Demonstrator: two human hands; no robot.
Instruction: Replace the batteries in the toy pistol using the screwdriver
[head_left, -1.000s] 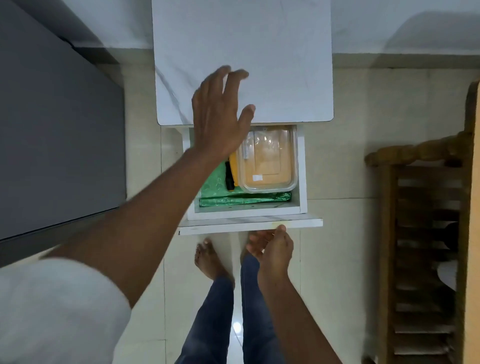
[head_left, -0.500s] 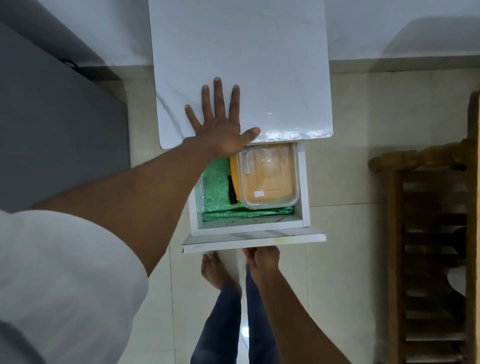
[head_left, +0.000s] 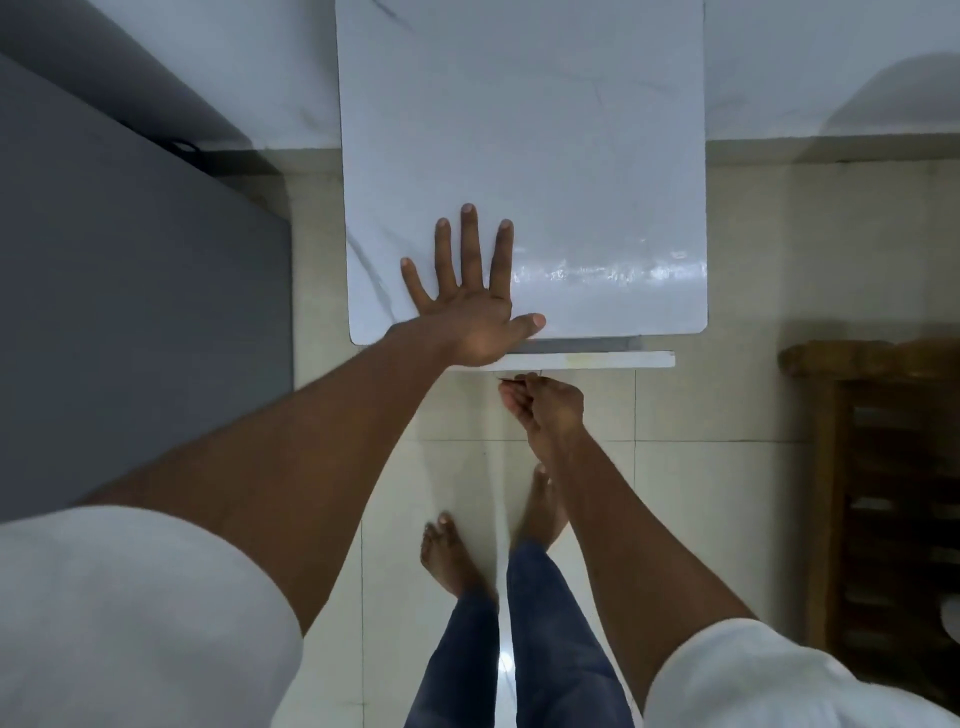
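Left hand (head_left: 467, 306) lies flat on the white marble-look tabletop (head_left: 545, 130), palm down, all five fingers spread, thumb reaching along the near edge. It grips nothing. Right hand (head_left: 545, 410) hangs lower, just under the white drawer front (head_left: 587, 360), fingers curled in around something small and thin at the drawer's underside; what it is, too small to tell.

Drawer: one, pushed almost fully in. Only a narrow dark slit shows between the front panel and the tabletop edge, so no contents can be seen. Toy pistol, screwdriver and batteries: none visible anywhere in view; where they are cannot be told.

Writing, brands, labels: nothing readable on any surface.

Count: two hands, two bare forearms, two white short sleeves, two bare feet (head_left: 452, 551) on pale floor tiles (head_left: 701, 493), legs in blue trousers. One table, set against a pale wall. One grey slab-like surface (head_left: 130, 312) to the person's left. One dark wooden slatted piece of furniture (head_left: 883, 493) to the right, well apart from the table.
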